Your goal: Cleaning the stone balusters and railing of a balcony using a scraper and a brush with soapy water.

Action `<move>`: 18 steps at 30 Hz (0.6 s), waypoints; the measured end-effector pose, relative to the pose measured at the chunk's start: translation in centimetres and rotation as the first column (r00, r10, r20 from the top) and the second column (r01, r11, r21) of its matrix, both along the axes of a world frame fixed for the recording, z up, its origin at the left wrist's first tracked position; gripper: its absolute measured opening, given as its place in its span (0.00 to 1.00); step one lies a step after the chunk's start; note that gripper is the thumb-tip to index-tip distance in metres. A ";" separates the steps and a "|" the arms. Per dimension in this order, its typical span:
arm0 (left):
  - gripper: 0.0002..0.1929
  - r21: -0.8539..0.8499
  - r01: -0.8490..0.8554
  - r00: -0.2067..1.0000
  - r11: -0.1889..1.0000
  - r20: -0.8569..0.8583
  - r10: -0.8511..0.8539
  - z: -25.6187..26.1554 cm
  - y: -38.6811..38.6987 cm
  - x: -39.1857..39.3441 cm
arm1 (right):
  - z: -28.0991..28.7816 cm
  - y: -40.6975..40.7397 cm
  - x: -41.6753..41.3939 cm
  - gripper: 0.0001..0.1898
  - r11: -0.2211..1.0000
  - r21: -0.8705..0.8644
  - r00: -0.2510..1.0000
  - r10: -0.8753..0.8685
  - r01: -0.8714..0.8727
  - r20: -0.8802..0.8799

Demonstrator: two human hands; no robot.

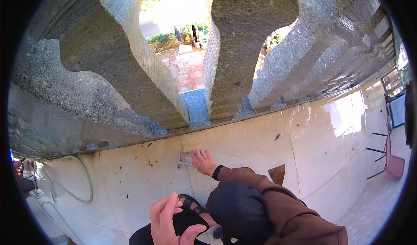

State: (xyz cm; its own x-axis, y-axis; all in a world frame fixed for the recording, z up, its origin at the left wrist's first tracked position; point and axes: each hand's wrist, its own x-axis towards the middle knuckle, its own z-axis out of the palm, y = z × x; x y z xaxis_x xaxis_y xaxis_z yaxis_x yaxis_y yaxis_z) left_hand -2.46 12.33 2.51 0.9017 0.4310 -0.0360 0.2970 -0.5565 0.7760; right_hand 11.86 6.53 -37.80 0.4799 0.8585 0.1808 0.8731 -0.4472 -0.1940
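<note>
My right hand (204,162) is palm down on a small rectangular block with a pale rim (185,157), which lies on the wet cream floor tiles (234,144). The fingers cover the block's right end, and its exact kind cannot be told. A dark band circles that wrist, below a brown sleeve. My left hand (171,220) is raised in front of my dark-clad knee, holding nothing, with the thumb apart from the half-bent fingers. Below the hands shows my sandalled foot (192,204).
Grey stone balusters (254,36) line the floor's far edge, with a paved yard (189,69) visible beyond. Dark debris (150,163) is scattered on the tiles. A brown triangular piece (277,174) lies at right. A green hose (89,186) curves at left; a pink chair (392,162) stands far right.
</note>
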 end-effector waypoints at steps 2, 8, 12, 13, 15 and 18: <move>0.42 0.007 0.011 0.999 1.000 -0.038 -0.011 -0.1 -0.1 0.1 | 0.3 -2.2 0.7 0.32 0.998 -0.032 0.996 -0.064 0.062 -0.062; 0.42 0.028 0.045 0.998 0.999 0.050 -0.046 0.1 -0.8 0.1 | 2.2 -16.1 8.8 0.35 0.850 -0.212 0.825 -0.522 0.482 -0.218; 0.42 0.022 0.024 0.999 0.999 0.048 -0.025 0.3 -1.0 0.2 | 3.6 -26.1 14.7 0.32 0.600 -0.391 0.593 -0.790 0.698 -0.152; 0.42 0.026 0.013 0.999 1.000 0.042 -0.014 0.3 -0.9 0.1 | 4.4 -27.5 15.5 0.30 0.575 -0.410 0.570 -0.808 0.708 -0.149; 0.40 0.036 0.012 0.997 0.999 0.071 -0.015 0.0 -0.9 0.0 | 5.0 -31.1 16.7 0.27 0.586 -0.355 0.590 -0.800 0.729 -0.109; 0.39 0.068 0.005 0.990 0.998 0.141 -0.014 -1.2 -1.2 0.2 | 4.9 -33.4 17.0 0.23 0.479 -0.289 0.308 -0.822 0.829 -0.479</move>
State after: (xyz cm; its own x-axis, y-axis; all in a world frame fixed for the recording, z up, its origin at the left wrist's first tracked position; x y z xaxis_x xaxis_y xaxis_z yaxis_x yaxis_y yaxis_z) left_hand -2.28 11.13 1.28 0.8998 0.4193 0.1209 0.1811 -0.6108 0.7708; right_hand 28.88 -26.88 -32.88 0.9439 -0.0394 -0.3277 -0.1926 -0.8721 -0.4498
